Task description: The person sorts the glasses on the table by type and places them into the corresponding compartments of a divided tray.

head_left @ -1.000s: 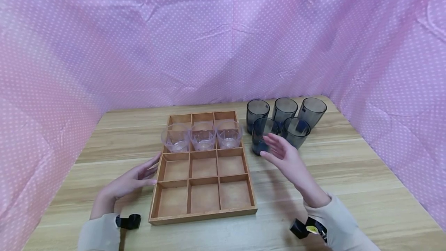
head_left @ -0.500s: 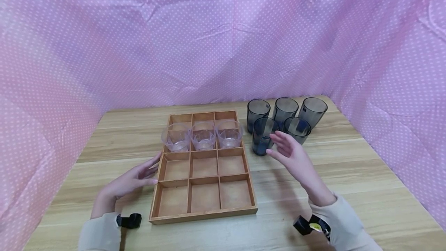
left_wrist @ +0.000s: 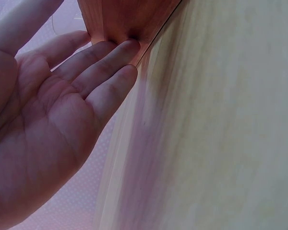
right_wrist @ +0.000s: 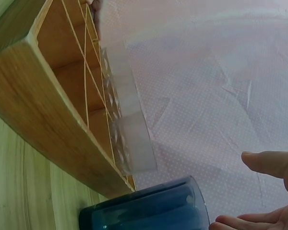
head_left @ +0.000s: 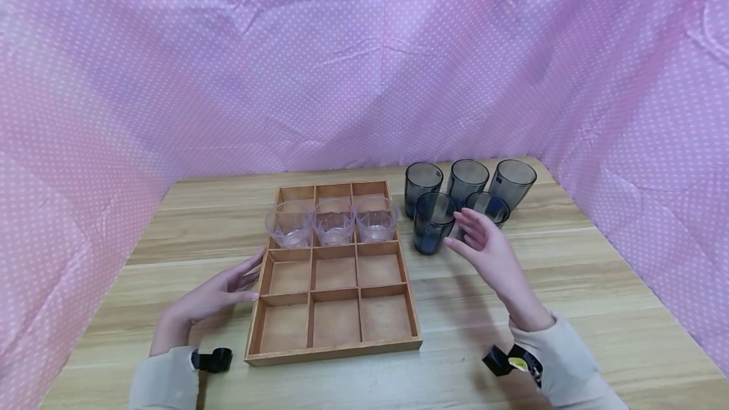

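Observation:
A wooden tray (head_left: 336,355) divided into compartments lies on the table. Three clear cups, a left one (head_left: 289,228), a middle one (head_left: 333,225) and a right one (head_left: 376,223), stand in its second row from the back. Against the tray's left side rest the fingertips of my left hand (head_left: 211,297), fingers fairly straight; the left wrist view shows them touching the wooden wall (left_wrist: 120,24). My right hand (head_left: 490,258) hovers beside the nearest dark glass (head_left: 431,228), thumb and fingers apart, holding nothing. It partly hides another dark glass (head_left: 488,204) behind it.
Three more dark glasses, a left one (head_left: 420,193), a middle one (head_left: 464,185) and a right one (head_left: 511,185), stand upright at the back right. A pink dotted cloth (head_left: 342,68) hangs behind the wooden table (head_left: 569,283).
My right hand has drifted a little to the right, away from the nearest dark glass. The left hand, tray, cups and glasses have kept their places.

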A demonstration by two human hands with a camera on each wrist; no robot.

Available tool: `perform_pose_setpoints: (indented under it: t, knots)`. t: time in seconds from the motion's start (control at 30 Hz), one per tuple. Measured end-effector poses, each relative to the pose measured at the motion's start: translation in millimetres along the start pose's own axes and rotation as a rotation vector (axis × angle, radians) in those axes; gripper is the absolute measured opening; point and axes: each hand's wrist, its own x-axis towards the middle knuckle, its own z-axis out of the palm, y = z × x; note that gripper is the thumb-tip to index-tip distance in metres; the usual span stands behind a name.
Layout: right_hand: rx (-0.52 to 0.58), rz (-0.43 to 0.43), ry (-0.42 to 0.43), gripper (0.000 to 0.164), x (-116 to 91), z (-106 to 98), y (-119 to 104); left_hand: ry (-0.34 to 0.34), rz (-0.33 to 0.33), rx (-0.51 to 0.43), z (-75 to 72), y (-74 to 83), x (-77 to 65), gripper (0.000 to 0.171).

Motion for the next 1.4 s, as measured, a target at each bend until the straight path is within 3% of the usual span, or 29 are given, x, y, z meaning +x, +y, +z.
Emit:
perform_pose_setpoints:
  t: [0.83,1.4]
  knots:
    - [-0.034,0.030,0.072,0.076,24.2,4.1,15.4,0.009,-0.003,0.008,0.6,0.3,0.0,0.085]
    - [-0.157,0.079,0.099,0.085,40.2,17.3,26.3,0.005,-0.004,-0.004,1.1,0.0,0.4,0.086]
